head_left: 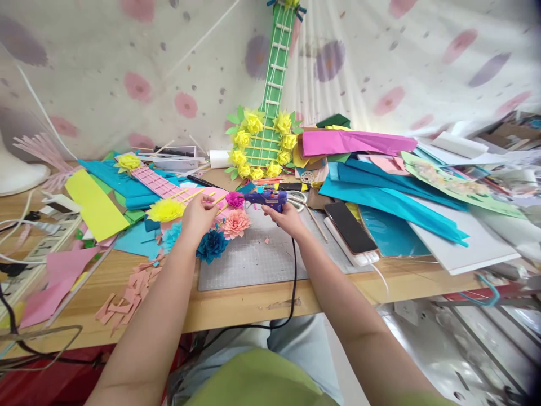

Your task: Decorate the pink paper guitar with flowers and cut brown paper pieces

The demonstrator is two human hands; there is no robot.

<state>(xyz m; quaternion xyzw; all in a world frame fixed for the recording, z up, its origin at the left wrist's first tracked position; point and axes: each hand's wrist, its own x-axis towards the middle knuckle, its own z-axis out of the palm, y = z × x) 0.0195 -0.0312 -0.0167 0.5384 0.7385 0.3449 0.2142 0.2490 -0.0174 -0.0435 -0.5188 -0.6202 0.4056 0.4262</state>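
My right hand [288,217] is wrapped round a purple hot glue gun [267,197], its nozzle pointing left at a magenta paper flower [234,199]. My left hand [199,216] is over the body of a pink paper guitar [155,184], thumb and fingers pinched together; what they hold, if anything, is hard to make out. Thin yellow sticks [193,195] show beside those fingers. Around the guitar body sit a yellow flower [165,210], a coral flower [236,224], a dark blue flower [212,246] and a light blue flower [171,237], partly behind my wrist.
A green paper guitar [270,127] with yellow flowers leans upright at the back. Under my hands lies a grey cutting mat [249,270]. A phone [350,227] rests on a white power bank at right, near blue paper [397,194]. Pink scraps [129,296] lie left; the gun's black cord [295,270] hangs over the edge.
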